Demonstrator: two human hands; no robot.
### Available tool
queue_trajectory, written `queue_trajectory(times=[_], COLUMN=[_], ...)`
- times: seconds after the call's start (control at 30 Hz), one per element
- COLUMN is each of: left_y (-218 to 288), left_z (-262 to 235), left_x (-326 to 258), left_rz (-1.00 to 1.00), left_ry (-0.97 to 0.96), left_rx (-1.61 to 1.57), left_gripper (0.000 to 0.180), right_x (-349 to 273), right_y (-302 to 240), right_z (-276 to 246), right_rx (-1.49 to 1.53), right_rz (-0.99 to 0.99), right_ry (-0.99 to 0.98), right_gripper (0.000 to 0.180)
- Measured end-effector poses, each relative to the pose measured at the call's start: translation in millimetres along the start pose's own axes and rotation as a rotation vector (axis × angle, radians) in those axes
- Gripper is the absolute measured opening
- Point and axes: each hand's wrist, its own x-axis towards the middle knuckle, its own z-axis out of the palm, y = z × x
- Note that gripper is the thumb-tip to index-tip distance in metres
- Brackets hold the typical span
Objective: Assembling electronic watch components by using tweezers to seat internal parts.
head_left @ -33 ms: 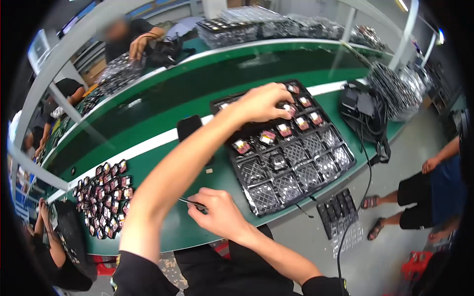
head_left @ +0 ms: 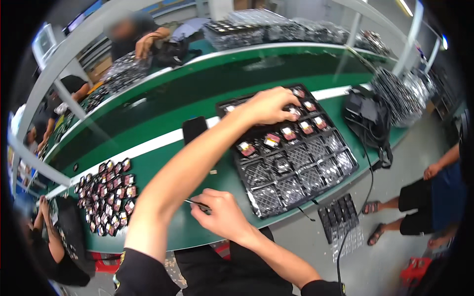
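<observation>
Left hand point(head_left: 272, 104): reached over the tray with thumb and fingers bent about one small module point(head_left: 295, 111); fingertips touched it or lay just beside it; whether they gripped it could not be told.
Right hand point(head_left: 219, 213): closed around a slim pointed tool point(head_left: 196, 203), tip directed to the person's left; positioned below the left hand, near the counter's front edge.
Black compartment tray point(head_left: 264, 196): lay beneath the left hand, ahead and to the right of the right hand; far rows held modules, while near rows mostly showed crosshatched floors.
Module pile point(head_left: 114, 192): dark-edged pieces with pink and pale faces, massed well to the left of both hands, beyond the left forearm.
Flat black object point(head_left: 194, 129): left of the left hand, partly behind the forearm.
Pale chip point(head_left: 213, 172): lay between the left forearm and the tray, ahead of the right hand.
Black cabled device point(head_left: 363, 106): right of the left hand, apart from the tray.
Green counter point(head_left: 222, 183): supported these items below both hands.
</observation>
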Motion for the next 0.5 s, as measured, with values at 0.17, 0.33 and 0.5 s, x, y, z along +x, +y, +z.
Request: queue_trajectory(times=[0.17,0.33,0.5], left_y=[3.0,-3.8,-14.2], left_z=[12.1,-51.9,-115.2], left_x=[-21.1,-135.1,-313.2], left_rz=[0.075,-0.041,-0.513], left_ry=[0.103,0.185,0.14], left_rx=[0.018,0.188,0.495], left_gripper=[0.03,0.021,0.022], right_x=[-1.9,-1.6,-0.3], right_y=[-0.4,-3.5,-8.4], right_z=[-8.8,-12.9,-13.7], right_rx=[-0.017,-0.013,-0.024], right_rz=[-0.021,0.011,0.047], right_ry=[0.037,-0.008,-0.049], right_gripper=[0.016,0.014,0.015])
